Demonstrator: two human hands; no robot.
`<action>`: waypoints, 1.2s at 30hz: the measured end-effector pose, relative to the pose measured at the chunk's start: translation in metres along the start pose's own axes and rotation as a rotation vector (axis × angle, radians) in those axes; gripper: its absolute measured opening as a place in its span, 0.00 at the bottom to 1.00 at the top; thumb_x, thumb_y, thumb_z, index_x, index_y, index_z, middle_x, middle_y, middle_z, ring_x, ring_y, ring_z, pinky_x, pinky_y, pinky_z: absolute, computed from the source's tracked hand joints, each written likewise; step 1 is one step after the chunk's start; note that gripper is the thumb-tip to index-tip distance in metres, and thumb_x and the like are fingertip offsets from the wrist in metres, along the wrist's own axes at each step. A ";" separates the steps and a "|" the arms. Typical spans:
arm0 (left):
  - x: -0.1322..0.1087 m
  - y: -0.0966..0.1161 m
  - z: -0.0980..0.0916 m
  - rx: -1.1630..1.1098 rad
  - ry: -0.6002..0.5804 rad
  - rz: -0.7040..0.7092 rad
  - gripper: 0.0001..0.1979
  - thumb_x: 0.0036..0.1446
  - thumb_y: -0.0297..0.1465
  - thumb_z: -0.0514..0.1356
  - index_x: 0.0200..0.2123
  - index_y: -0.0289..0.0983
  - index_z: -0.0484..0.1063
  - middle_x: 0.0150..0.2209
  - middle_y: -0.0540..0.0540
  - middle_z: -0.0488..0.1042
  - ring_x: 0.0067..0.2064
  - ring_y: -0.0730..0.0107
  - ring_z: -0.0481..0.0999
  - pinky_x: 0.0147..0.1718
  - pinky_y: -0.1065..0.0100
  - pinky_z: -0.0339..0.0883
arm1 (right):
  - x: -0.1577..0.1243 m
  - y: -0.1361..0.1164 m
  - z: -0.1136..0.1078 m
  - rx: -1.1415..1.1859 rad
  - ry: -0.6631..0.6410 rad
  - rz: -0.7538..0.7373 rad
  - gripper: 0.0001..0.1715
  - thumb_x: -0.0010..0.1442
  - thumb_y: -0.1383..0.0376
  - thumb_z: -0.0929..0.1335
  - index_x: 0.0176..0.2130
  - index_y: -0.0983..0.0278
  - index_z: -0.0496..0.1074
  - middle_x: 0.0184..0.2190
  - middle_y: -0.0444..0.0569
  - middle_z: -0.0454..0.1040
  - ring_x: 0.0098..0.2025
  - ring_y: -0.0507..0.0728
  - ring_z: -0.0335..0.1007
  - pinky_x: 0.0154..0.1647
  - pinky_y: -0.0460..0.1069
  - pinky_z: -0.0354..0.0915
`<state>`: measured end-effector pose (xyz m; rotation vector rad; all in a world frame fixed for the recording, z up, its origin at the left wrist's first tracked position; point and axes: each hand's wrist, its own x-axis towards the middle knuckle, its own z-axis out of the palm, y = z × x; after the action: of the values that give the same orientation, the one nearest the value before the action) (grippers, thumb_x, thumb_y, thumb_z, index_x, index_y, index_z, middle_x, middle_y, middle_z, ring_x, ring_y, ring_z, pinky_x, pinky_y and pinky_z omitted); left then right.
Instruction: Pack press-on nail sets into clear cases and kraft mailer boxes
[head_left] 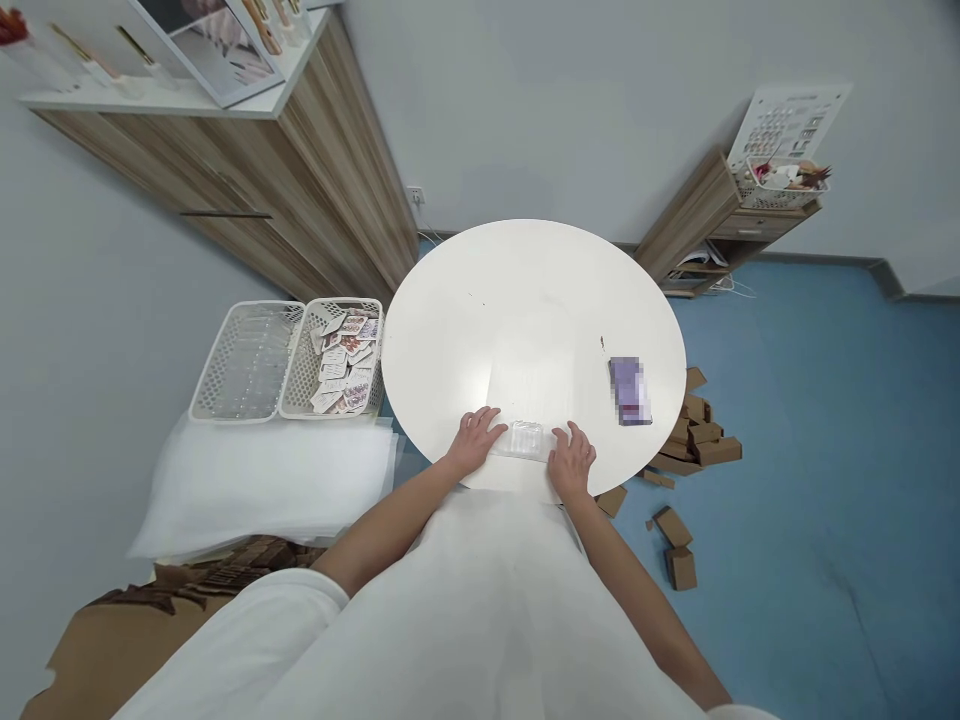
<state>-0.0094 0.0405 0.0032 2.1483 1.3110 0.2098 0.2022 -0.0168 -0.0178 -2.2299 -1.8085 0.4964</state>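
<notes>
A small clear plastic case (pixel 526 438) lies flat at the near edge of the round white table. It rests on a thin translucent sheet (pixel 531 385) that stretches away from me and blends into the tabletop. My left hand (pixel 475 442) has its bent fingers and thumb on the sheet's left edge, close beside the case. On the other side, my right hand (pixel 572 462) curls its fingers at the sheet's right edge. Both hands appear to grip the sheet by its sides. What the case contains is too faint to make out.
A purple blurred item (pixel 630 390) lies on the table (pixel 450 290) at right. Left of it stand a white basket of printed cards (pixel 345 365) and a basket of clear cases (pixel 251 360), above stacked white sheets (pixel 262 485). Brown cardboard boxes (pixel 701 435) litter the floor.
</notes>
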 end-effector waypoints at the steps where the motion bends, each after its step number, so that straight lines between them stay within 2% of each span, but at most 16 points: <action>1: 0.001 0.000 0.000 -0.017 -0.023 0.044 0.25 0.50 0.18 0.48 0.47 0.47 0.65 0.59 0.48 0.55 0.62 0.59 0.46 0.57 0.54 0.36 | 0.000 -0.001 0.000 -0.018 -0.016 -0.044 0.27 0.52 0.76 0.56 0.50 0.58 0.61 0.58 0.54 0.52 0.60 0.64 0.42 0.55 0.63 0.40; 5: 0.007 -0.002 -0.001 -0.084 -0.090 0.181 0.23 0.52 0.18 0.47 0.45 0.48 0.68 0.60 0.52 0.54 0.63 0.62 0.43 0.58 0.54 0.31 | -0.003 -0.003 0.002 -0.051 -0.090 -0.178 0.30 0.51 0.80 0.55 0.46 0.54 0.65 0.59 0.48 0.53 0.62 0.59 0.41 0.57 0.62 0.39; 10: 0.012 0.000 -0.005 -0.042 -0.172 0.215 0.22 0.51 0.19 0.49 0.44 0.48 0.68 0.61 0.53 0.52 0.64 0.63 0.39 0.58 0.55 0.28 | -0.005 -0.004 0.003 -0.089 -0.144 -0.235 0.29 0.51 0.80 0.56 0.44 0.53 0.65 0.60 0.45 0.54 0.63 0.57 0.40 0.58 0.63 0.38; 14: 0.012 0.004 -0.009 -0.006 -0.200 0.252 0.23 0.44 0.22 0.56 0.45 0.45 0.68 0.62 0.51 0.49 0.64 0.55 0.37 0.58 0.53 0.25 | -0.004 -0.010 0.001 -0.099 -0.125 -0.246 0.25 0.51 0.80 0.56 0.40 0.56 0.66 0.62 0.44 0.50 0.64 0.58 0.37 0.58 0.64 0.37; 17: 0.014 0.009 -0.011 0.017 -0.186 0.278 0.22 0.40 0.26 0.61 0.43 0.43 0.70 0.62 0.48 0.48 0.63 0.48 0.37 0.57 0.51 0.23 | -0.001 -0.016 -0.006 -0.072 -0.118 -0.261 0.18 0.53 0.75 0.59 0.38 0.57 0.67 0.63 0.44 0.47 0.64 0.61 0.35 0.58 0.65 0.34; 20: 0.018 0.014 -0.010 0.104 -0.193 0.282 0.19 0.40 0.34 0.64 0.40 0.42 0.70 0.62 0.46 0.50 0.63 0.47 0.37 0.57 0.50 0.24 | 0.002 -0.019 -0.014 -0.063 -0.150 -0.303 0.10 0.53 0.65 0.63 0.38 0.58 0.68 0.63 0.46 0.46 0.64 0.64 0.32 0.58 0.66 0.32; 22: 0.023 0.016 -0.007 0.173 -0.205 0.291 0.18 0.40 0.37 0.64 0.38 0.41 0.70 0.60 0.44 0.54 0.63 0.48 0.39 0.57 0.50 0.26 | 0.004 -0.017 -0.016 -0.083 -0.176 -0.346 0.12 0.52 0.60 0.65 0.38 0.59 0.67 0.63 0.49 0.46 0.64 0.65 0.32 0.58 0.67 0.32; 26: 0.028 0.020 0.003 0.295 -0.178 0.300 0.16 0.44 0.35 0.61 0.39 0.40 0.68 0.55 0.44 0.62 0.61 0.52 0.47 0.56 0.48 0.33 | 0.007 -0.015 -0.015 -0.146 -0.181 -0.407 0.13 0.51 0.62 0.66 0.39 0.60 0.66 0.60 0.53 0.54 0.63 0.65 0.40 0.56 0.68 0.35; 30: 0.028 0.021 0.010 0.358 -0.131 0.312 0.16 0.44 0.32 0.60 0.39 0.38 0.66 0.51 0.42 0.65 0.58 0.54 0.55 0.55 0.50 0.38 | 0.009 -0.018 -0.012 -0.185 -0.188 -0.394 0.12 0.51 0.67 0.65 0.39 0.60 0.64 0.57 0.54 0.59 0.60 0.63 0.48 0.56 0.66 0.36; 33: 0.026 0.024 0.008 0.349 -0.135 0.319 0.16 0.42 0.33 0.59 0.37 0.37 0.66 0.47 0.41 0.67 0.53 0.55 0.61 0.54 0.52 0.42 | 0.008 -0.021 -0.015 -0.162 -0.214 -0.405 0.13 0.49 0.67 0.65 0.39 0.61 0.64 0.56 0.56 0.60 0.57 0.62 0.53 0.56 0.64 0.39; 36: 0.021 0.025 0.001 0.296 -0.174 0.317 0.17 0.40 0.37 0.60 0.35 0.37 0.66 0.40 0.43 0.70 0.46 0.57 0.66 0.50 0.56 0.49 | 0.005 -0.023 -0.023 -0.095 -0.251 -0.414 0.14 0.47 0.64 0.65 0.37 0.61 0.63 0.51 0.56 0.64 0.50 0.61 0.60 0.54 0.61 0.44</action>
<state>0.0208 0.0498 0.0131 2.5562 0.9460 -0.0492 0.1915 -0.0062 0.0111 -1.8327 -2.3876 0.6354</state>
